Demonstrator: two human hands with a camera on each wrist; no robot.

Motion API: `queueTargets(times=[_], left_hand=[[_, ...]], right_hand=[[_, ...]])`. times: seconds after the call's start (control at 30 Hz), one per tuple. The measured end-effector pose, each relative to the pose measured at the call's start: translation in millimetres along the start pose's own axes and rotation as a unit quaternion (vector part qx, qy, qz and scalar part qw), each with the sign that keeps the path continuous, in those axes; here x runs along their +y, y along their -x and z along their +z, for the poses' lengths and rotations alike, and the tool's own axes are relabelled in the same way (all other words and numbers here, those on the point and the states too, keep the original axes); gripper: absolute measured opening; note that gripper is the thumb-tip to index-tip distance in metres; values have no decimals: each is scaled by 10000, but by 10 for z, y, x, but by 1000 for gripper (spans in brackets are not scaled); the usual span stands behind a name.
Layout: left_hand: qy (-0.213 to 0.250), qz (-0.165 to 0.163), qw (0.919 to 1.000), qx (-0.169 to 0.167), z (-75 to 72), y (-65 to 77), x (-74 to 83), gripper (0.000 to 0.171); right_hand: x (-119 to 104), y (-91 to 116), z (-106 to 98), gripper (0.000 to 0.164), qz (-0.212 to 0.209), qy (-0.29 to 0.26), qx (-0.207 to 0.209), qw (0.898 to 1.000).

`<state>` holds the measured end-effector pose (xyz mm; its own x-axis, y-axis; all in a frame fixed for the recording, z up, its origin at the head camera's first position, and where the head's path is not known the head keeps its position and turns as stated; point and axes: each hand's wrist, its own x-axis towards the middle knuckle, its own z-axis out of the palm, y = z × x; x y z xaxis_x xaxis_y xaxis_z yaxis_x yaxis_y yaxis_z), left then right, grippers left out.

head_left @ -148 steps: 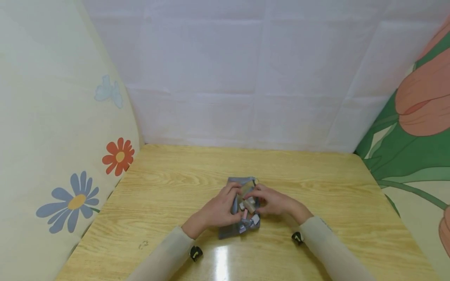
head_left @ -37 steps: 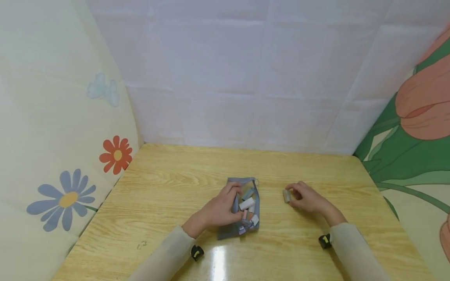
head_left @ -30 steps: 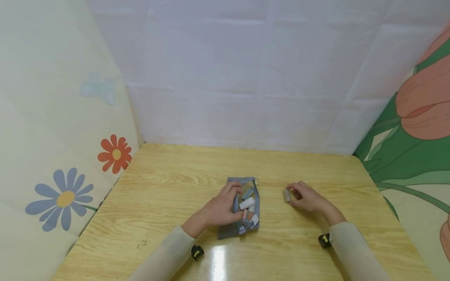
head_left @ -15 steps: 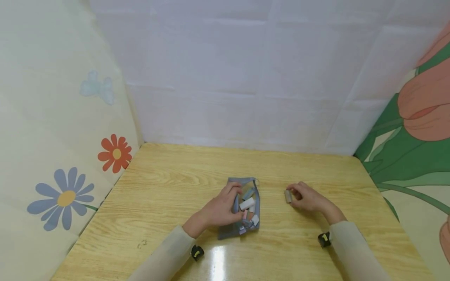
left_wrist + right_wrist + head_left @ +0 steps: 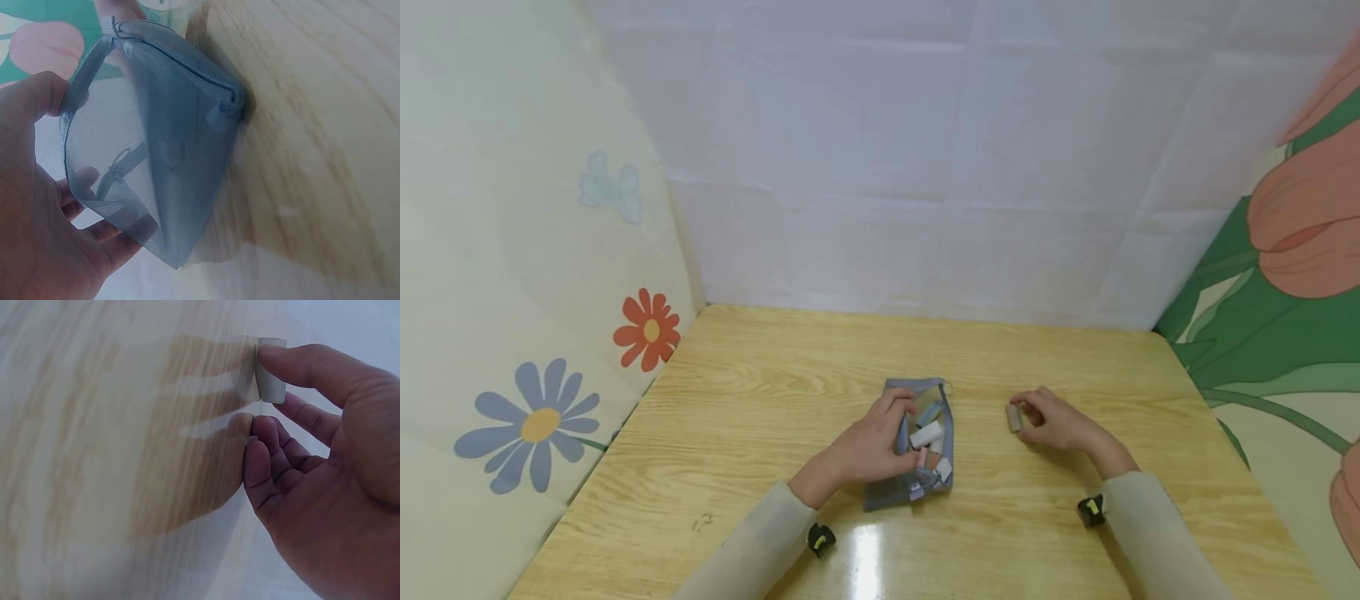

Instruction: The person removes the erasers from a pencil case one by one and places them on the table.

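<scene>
In the head view a blue-grey mesh zip pouch (image 5: 880, 502) lies open on the table, with several small blocks inside, among them a white block (image 5: 927, 434). My left hand (image 5: 868, 437) holds the pouch's rim, thumb on one side and fingers on the other; the left wrist view shows the mesh (image 5: 181, 150) held wide. To the right, my right hand (image 5: 1060, 423) pinches a small pale block (image 5: 1014, 418) at the tabletop. In the right wrist view the thumb presses on this pale block (image 5: 272, 378), while the other fingers curl near the wood surface.
The wood-grain table (image 5: 775, 358) ends at a white cloth (image 5: 850, 167) behind. A flower-printed cloth (image 5: 512, 292) stands on the left and a tulip-printed cloth (image 5: 1285, 350) on the right. Black wrist devices (image 5: 821, 540) sit at both cuffs.
Since about five seconds ago, my right hand has moved from over the pouch to the table on its right with the pale block. During the last second both hands stay nearly still.
</scene>
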<state>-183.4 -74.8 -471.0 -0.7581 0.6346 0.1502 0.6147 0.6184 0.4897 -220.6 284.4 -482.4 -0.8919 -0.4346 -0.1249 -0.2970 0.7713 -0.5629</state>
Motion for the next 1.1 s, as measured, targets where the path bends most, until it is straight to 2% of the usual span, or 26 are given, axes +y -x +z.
queueTargets(times=[0.37,0.6,1.1], left_hand=[[39,-21,10000,-23,-5,7,11,62],[48,-9,10000,-26,-17,17,7,62],[109,47,9999,-43,-35,25,6,63]], right_hand=[[-35,17,7,54,-8,0,122,9999],[-80,38,7,49,46,-96,384,9992],[-321,90,-18,45,155,-146,593,9980]])
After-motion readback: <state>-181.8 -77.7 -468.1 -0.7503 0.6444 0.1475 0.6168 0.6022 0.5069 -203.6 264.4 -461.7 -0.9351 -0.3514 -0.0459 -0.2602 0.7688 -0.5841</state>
